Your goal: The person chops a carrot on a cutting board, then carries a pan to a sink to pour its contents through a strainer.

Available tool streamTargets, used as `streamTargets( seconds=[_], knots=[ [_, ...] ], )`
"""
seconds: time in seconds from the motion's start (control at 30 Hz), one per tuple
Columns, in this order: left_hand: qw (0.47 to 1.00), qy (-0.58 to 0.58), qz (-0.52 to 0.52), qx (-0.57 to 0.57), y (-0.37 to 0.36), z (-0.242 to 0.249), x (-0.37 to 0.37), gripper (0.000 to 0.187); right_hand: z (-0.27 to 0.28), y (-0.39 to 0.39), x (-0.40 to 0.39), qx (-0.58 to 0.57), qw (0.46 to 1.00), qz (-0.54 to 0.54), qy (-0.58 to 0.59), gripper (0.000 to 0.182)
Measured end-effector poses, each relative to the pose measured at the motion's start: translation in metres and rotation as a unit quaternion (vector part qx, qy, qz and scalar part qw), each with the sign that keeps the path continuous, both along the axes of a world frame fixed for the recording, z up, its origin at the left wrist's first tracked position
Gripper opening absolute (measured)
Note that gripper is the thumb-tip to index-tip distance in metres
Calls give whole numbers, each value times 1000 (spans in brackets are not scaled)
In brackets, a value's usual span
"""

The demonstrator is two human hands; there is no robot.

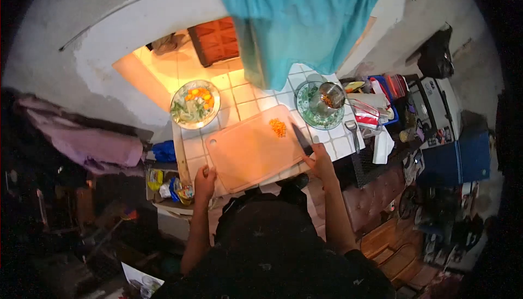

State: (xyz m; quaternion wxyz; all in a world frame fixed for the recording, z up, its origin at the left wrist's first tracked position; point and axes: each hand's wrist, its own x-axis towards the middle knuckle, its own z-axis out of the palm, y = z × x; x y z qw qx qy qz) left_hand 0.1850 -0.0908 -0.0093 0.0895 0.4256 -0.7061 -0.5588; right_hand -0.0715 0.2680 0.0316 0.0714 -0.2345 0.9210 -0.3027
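Note:
A pale cutting board (245,154) lies on the tiled counter in front of me, slightly tilted in view. A small heap of diced orange pieces, perhaps carrot, (278,128) sits toward its far right. My left hand (205,184) is closed at the board's left edge, fingers curled, seemingly gripping it. At the right edge, my right hand (321,164) closes around the handle end of a knife (301,138). The dark blade points away from me along the board's right side. My fingers partly hide the handle.
A bowl of cut vegetables (188,115) stands back left. At back right, a glass plate (308,115) bears a clear container (331,96). A peeler (352,133) lies farther right. A teal curtain (299,26) hangs behind the counter.

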Motion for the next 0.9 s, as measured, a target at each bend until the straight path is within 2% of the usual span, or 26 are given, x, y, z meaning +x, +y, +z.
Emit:
streamTargets(
  seconds=[0.07, 0.13, 0.2, 0.23, 0.33, 0.37, 0.4, 0.47, 0.5, 0.6, 0.67, 0.73, 0.77, 0.87, 0.9],
  knots=[
    [998, 28, 11, 63, 10, 2, -3, 55, -4, 5, 3, -45, 999, 1, -14, 49],
    [998, 26, 2, 49, 13, 0, -9, 55, -8, 10, 2, -22, 1000, -3, 13, 52],
    [999, 17, 31, 39, 15, 10, -13, 40, -10, 6, 4, -32, 999, 6, 4, 53],
    [995, -10, -4, 100, 14, 35, -15, 38, -12, 7, 3, -25, 1000, 7, -3, 55],
    [991, 11, -53, 126, 12, 25, -3, 38, -14, 1, 4, -73, 995, 38, -62, 56],
    [986, 19, -108, 129, 7, 18, 1, 45, -13, 1, 9, -78, 994, 52, -53, 55],
    [986, 13, -111, 127, 13, 25, 3, 45, -19, 0, 10, -82, 994, 49, -57, 55],
    [944, 129, -31, 301, 38, 48, 2, 56, -32, 3, 13, -135, 989, 32, -57, 46],
    [918, 148, -36, 366, 42, 50, 4, 61, -28, 2, 14, -136, 988, 29, -60, 46],
    [929, 180, -26, 321, 59, 40, 8, 58, -9, 0, 11, -126, 988, 50, -76, 48],
    [933, 164, -39, 317, 59, 44, 15, 58, 12, 2, 11, -33, 976, 49, -212, 53],
    [938, 148, -44, 311, 59, 44, 25, 58, 46, 2, 19, -61, 968, 44, -239, 54],
    [930, 166, -12, 328, 61, 40, 32, 58, 60, 3, 22, -87, 959, 46, -267, 56],
    [925, 217, 47, 309, 67, 37, 43, 59, 76, 11, 28, -106, 967, 59, -226, 47],
    [924, 224, 50, 306, 70, 55, 38, 59, 98, 11, 29, -106, 965, 63, -231, 47]
  ],
)
